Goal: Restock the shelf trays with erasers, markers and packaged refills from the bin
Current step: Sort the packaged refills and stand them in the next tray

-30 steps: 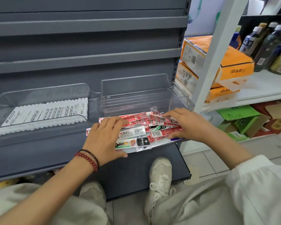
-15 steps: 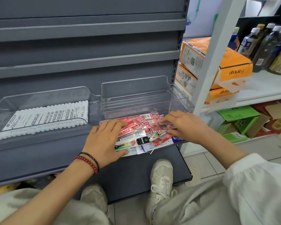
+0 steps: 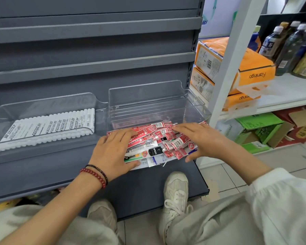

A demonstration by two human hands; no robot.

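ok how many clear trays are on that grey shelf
2. The left tray holds a row of white markers. The right tray beside it holds the refill packs, with the left hand and right hand resting on them. None looks hidden.

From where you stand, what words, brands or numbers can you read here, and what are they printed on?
"Flamingo", upside down, on the upper orange tissue pack.
"M&G", probably, on the black label of one refill pack.
Too small or blurred to read: the print on the white markers, the labels on the bottles, and the barcodes on the red packs.
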